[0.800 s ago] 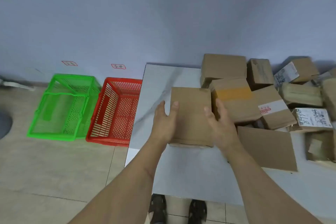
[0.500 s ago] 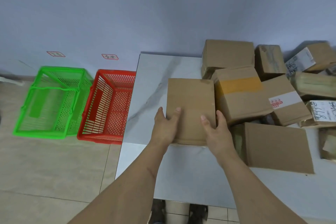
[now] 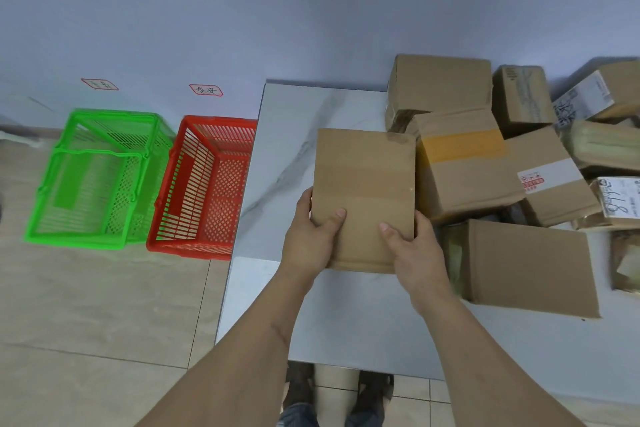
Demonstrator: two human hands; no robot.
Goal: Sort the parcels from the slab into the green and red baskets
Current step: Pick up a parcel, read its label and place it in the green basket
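A plain brown cardboard parcel point(image 3: 363, 184) is held over the white marble slab point(image 3: 294, 135), near its left part. My left hand point(image 3: 310, 239) grips the parcel's near left corner, thumb on top. My right hand point(image 3: 414, 250) grips its near right corner the same way. On the floor left of the slab stand the red basket point(image 3: 204, 184) and, further left, the green basket point(image 3: 93, 177); both look empty. Several more cardboard parcels lie piled on the slab's right side.
A large flat box point(image 3: 530, 270) lies just right of my right hand. A box with orange tape point(image 3: 464, 163) touches the held parcel's right edge. Two small labels point(image 3: 206, 90) hang on the wall above the baskets. The floor is beige tile.
Both hands have slid toward the near end of the parcel and drawn it slightly closer to me. The view has shifted a little left and down.
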